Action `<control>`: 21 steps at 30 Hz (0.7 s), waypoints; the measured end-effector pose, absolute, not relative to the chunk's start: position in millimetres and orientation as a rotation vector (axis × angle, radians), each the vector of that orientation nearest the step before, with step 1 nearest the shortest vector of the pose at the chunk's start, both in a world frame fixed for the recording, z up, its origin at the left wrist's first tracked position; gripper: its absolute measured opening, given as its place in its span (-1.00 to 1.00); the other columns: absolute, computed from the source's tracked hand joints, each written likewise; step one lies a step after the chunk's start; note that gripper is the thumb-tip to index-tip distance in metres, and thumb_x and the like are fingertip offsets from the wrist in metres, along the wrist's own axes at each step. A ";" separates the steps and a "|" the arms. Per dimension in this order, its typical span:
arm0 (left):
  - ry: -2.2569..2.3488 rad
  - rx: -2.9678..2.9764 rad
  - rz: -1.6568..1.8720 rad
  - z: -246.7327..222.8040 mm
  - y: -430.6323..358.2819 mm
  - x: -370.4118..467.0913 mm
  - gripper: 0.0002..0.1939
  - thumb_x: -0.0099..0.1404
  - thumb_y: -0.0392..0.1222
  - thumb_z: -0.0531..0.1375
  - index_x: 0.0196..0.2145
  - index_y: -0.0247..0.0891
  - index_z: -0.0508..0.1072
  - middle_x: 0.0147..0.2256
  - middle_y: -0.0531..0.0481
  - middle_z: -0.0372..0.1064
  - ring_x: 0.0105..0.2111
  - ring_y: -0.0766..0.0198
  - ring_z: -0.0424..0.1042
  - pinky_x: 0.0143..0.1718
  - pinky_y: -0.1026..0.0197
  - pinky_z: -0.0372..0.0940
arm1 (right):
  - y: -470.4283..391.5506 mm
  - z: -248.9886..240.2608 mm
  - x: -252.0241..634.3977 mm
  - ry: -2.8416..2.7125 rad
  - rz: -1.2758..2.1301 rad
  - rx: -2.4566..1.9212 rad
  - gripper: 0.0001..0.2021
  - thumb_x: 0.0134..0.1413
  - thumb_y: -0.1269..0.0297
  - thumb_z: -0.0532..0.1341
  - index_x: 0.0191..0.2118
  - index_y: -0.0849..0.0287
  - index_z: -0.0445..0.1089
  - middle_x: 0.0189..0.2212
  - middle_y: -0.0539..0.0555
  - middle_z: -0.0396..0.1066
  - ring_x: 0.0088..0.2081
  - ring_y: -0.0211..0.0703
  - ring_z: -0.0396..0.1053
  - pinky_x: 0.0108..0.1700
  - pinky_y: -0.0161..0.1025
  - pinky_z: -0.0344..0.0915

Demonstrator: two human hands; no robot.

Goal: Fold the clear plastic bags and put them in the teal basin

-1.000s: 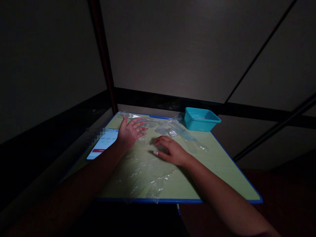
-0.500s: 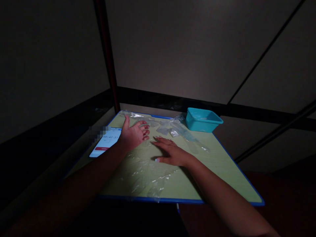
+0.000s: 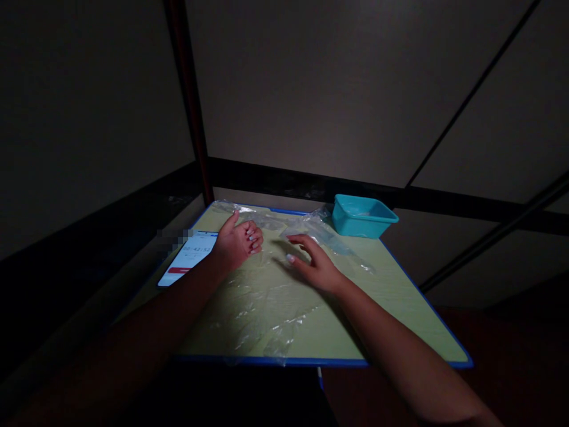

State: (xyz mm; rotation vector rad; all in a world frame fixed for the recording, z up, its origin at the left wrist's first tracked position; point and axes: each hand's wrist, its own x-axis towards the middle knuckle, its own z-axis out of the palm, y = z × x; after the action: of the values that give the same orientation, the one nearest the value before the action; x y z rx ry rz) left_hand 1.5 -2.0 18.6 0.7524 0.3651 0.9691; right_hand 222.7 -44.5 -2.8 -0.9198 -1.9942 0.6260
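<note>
My left hand is held above the left half of the small table, palm turned inward. Its fingers curl in toward the palm while the thumb points up, and I see nothing in it. Close behind its wrist lies a phone with a lit timer screen. My right hand hovers over the middle of the table, thumb and fingers apart and slightly bent, holding nothing. Beyond it, crumpled clear plastic spreads over the tabletop.
A turquoise plastic basin stands at the table's far right corner. More clear plastic film hangs at the near blue edge. Dark wall panels rise close behind and to the left.
The left hand's fingers have curled further inward. My right hand has lifted a little and turned, with its fingers now bent rather than stretched flat.
</note>
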 end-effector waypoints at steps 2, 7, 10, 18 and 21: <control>0.415 0.779 0.991 16.7 1.0 2.2 -0.45 0.29 0.20 -0.18 -0.64 -0.24 0.17 -0.65 0.06 0.04 -0.66 0.30 0.15 -0.66 0.26 0.09 | -39.5 -2.6 224.4 -1.727 0.812 -0.915 -0.63 0.10 0.05 0.12 -0.01 0.09 0.23 -0.15 0.12 0.34 -0.12 -0.13 0.34 -0.08 -0.09 0.30; 0.792 1.204 1.134 8.0 -2.4 11.5 -0.62 0.21 0.01 0.07 -0.66 -0.23 0.20 -0.68 0.10 0.02 -0.66 0.33 0.10 -0.63 0.30 0.03 | -31.1 -6.8 232.0 -1.776 0.576 -1.074 -0.60 0.12 0.05 0.07 0.01 0.15 0.22 -0.15 0.18 0.33 -0.14 -0.06 0.33 -0.08 -0.01 0.29; 1.016 1.727 1.273 2.1 -14.0 20.3 -0.79 0.05 -0.12 0.25 -0.61 -0.22 0.32 -0.58 0.05 0.18 -0.46 0.23 0.25 -0.43 0.26 0.15 | -34.5 -7.3 233.5 -2.075 0.292 -1.173 -0.45 0.12 0.07 0.07 0.18 0.21 0.09 0.16 0.30 0.10 0.19 0.04 0.04 0.18 0.08 -0.03; 1.023 2.473 0.244 -13.0 -36.9 25.1 -0.12 0.05 0.28 0.14 0.22 -0.23 0.07 0.27 -0.29 -0.16 0.24 -0.15 -0.15 0.17 -0.22 -0.35 | -45.8 -2.6 231.0 -2.758 0.611 -1.513 0.12 -0.20 -0.27 0.17 0.32 0.23 -0.42 0.30 0.30 -0.56 0.30 0.16 -0.52 0.17 0.28 -0.57; 1.159 2.491 0.149 -18.1 -32.9 21.0 -0.14 0.14 0.30 0.02 0.26 -0.24 -0.04 0.28 -0.25 -0.26 0.27 -0.10 -0.22 0.17 -0.24 -0.40 | -45.7 -0.8 230.9 -2.750 0.645 -1.577 0.14 -0.22 -0.29 0.17 0.31 0.17 -0.49 0.29 0.25 -0.61 0.30 0.18 -0.57 0.13 0.33 -0.62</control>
State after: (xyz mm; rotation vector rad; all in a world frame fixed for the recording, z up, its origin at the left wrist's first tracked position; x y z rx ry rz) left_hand 21.0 -32.9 -18.1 2.4907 1.1587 0.1490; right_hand 230.9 -45.7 -0.8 -1.5769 -2.7502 0.6451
